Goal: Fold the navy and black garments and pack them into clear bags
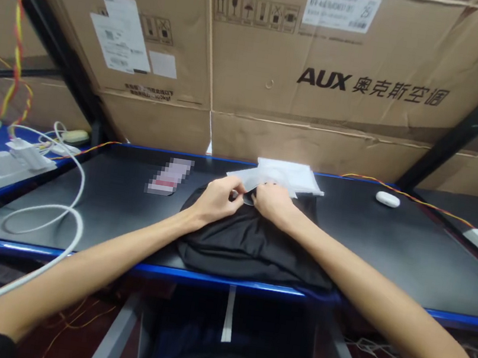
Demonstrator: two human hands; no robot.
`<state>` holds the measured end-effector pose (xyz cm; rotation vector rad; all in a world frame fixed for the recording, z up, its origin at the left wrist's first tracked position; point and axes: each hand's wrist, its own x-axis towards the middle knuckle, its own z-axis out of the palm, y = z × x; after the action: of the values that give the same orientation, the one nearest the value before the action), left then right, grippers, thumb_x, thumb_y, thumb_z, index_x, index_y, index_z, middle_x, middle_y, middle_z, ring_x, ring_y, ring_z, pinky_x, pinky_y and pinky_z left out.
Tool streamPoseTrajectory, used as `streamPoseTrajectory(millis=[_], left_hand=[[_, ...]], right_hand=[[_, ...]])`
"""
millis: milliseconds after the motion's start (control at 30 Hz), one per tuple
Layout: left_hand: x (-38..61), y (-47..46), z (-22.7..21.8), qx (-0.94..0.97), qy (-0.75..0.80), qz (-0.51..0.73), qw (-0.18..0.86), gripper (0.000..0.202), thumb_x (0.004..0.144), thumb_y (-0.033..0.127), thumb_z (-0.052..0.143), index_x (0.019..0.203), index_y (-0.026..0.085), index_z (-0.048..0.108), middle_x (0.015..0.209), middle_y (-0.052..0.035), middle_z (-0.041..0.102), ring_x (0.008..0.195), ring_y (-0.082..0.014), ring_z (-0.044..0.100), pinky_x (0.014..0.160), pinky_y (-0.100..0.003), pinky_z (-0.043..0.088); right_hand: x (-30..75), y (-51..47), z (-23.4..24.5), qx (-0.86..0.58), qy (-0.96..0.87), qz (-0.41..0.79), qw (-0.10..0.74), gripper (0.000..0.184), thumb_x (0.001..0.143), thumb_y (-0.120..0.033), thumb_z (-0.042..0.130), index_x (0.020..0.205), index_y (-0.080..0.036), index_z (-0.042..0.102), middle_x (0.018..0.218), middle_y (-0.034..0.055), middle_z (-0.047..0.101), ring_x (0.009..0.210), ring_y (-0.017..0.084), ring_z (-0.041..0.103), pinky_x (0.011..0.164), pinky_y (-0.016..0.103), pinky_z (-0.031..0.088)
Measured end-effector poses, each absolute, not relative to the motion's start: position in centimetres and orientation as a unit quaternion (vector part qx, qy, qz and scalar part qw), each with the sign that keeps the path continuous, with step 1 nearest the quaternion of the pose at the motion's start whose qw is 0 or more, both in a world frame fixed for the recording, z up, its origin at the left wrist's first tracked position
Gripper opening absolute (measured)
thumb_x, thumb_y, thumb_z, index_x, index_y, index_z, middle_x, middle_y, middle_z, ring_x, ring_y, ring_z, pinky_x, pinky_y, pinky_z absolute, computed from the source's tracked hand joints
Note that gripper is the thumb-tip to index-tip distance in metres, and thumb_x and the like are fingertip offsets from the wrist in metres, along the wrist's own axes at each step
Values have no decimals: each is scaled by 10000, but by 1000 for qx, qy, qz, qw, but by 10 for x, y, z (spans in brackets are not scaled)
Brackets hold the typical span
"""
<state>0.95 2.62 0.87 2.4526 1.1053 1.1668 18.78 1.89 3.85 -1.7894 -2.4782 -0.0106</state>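
The black cloth (pixel 251 246) lies on the table (pixel 380 254) below both hands, its longer side running left to right along the near edge; the left hand (pixel 218 198) and right hand (pixel 272 201) nearly meet over its far part, fingers curled in narrow, though I cannot tell whether either grips anything; a thin pale sheet (pixel 246 177) lies just beyond their fingertips; the white packet (pixel 304 180) lies behind, nearer the right hand.

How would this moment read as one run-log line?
left hand: at far edge of black fabric, fingers curled | right hand: close beside it, fingers curled | white packet: beyond hands | grip: details unclear
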Motion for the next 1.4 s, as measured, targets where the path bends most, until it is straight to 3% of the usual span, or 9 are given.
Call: streamPoseTrajectory(millis=[167, 267, 433, 533, 667, 800, 967, 1233, 1400], left_hand=[[8, 30, 11, 831, 389, 378, 124, 81, 783, 165, 577, 844, 189, 625, 834, -17, 693, 765, -170, 671, 735, -283, 580], [7, 31, 12, 826, 391, 383, 135, 72, 782, 177, 579, 838, 187, 623, 823, -15, 692, 758, -166, 669, 739, -279, 582], [5, 32, 13, 829, 385, 381, 140, 72, 766, 184, 588, 827, 187, 626, 820, -13, 698, 764, -167, 671, 747, -277, 586], [5, 31, 12, 836, 373, 374, 147, 55, 759, 175, 587, 801, 188, 621, 811, -5, 701, 761, -162, 677, 768, -277, 589], [5, 31, 13, 852, 354, 357, 147, 68, 752, 168, 584, 797, 191, 629, 819, -4, 710, 778, -166, 681, 764, -276, 585], [4, 31, 15, 851, 360, 353, 146, 58, 741, 171, 579, 775, 193, 621, 808, -6, 707, 773, -172, 680, 743, -276, 578], [4, 32, 18, 838, 380, 368, 133, 58, 728, 168, 567, 762, 191, 609, 788, -10, 699, 746, -171, 671, 721, -276, 574], [1, 36, 20, 837, 381, 375, 118, 66, 727, 158, 567, 773, 191, 600, 797, -12, 687, 748, -169, 660, 754, -290, 575], [1, 37, 19, 849, 365, 358, 130, 132, 703, 135, 536, 812, 196, 580, 836, -20, 680, 783, -175, 661, 792, -305, 579]], right_hand=[[213, 12, 44, -521, -850, 40, 64, 436, 999, -488, 523, 1214, -120, 615, 1181, 184, 714, 1039, 306, 688, 907, 392, 535], [232, 13, 49, -417, -898, 118, 78, 330, 963, -346, 587, 1234, -157, 591, 1260, 138, 679, 1106, 273, 654, 974, 379, 515], [231, 17, 49, -415, -901, 110, 60, 258, 1025, -210, 424, 1208, -172, 601, 1225, 120, 701, 1048, 242, 672, 943, 364, 521], [215, 19, 41, -474, -879, 42, 32, 315, 1019, -135, 388, 1244, -135, 609, 1251, 154, 701, 1044, 259, 684, 924, 377, 518], [196, 27, 31, -510, -860, 5, 19, 347, 973, -44, 370, 1145, -42, 671, 1212, 248, 696, 1038, 324, 689, 904, 425, 523], [191, 33, 27, -514, -857, -13, 35, 368, 994, -68, 345, 1169, -52, 668, 1228, 252, 687, 1094, 353, 668, 927, 459, 512], [209, 27, 30, -468, -882, 12, 59, 321, 1040, -240, 425, 1283, -112, 591, 1266, 178, 693, 1108, 279, 664, 981, 389, 491], [205, 23, 30, -514, -856, -16, 44, 359, 963, -51, 365, 1242, -95, 587, 1183, 182, 704, 1039, 276, 675, 899, 373, 512], [189, 25, 32, -550, -833, -41, 40, 389, 984, -62, 332, 1267, -119, 593, 1219, 207, 687, 1077, 316, 677, 865, 412, 543]])
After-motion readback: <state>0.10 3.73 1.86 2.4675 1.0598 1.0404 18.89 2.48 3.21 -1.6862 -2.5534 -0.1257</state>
